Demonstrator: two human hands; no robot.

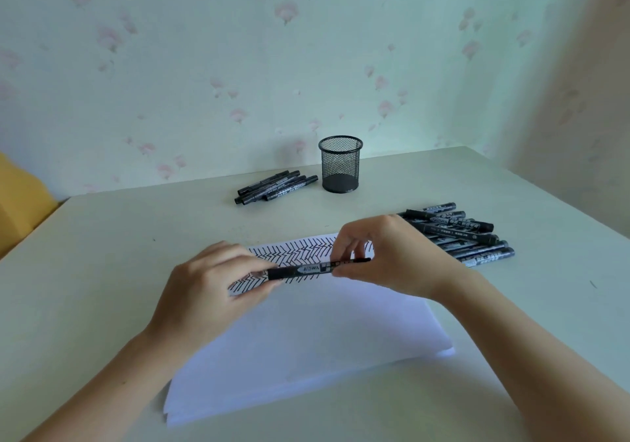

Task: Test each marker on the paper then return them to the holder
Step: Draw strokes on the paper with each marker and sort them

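Observation:
A black marker (306, 268) lies level above the paper stack (306, 339), held at both ends. My left hand (211, 288) grips its left end, and my right hand (388, 254) pinches its right part. The top of the paper carries rows of black zigzag strokes (289, 252). The black mesh holder (340, 163) stands at the back of the table, and no marker shows inside it. A small group of markers (276, 186) lies left of the holder. A larger pile of markers (460, 233) lies right of my right hand.
The pale table (136, 230) meets a flowered wall behind. Something yellow (20, 203) sits past the table's left edge. The table's right edge runs diagonally down the right side.

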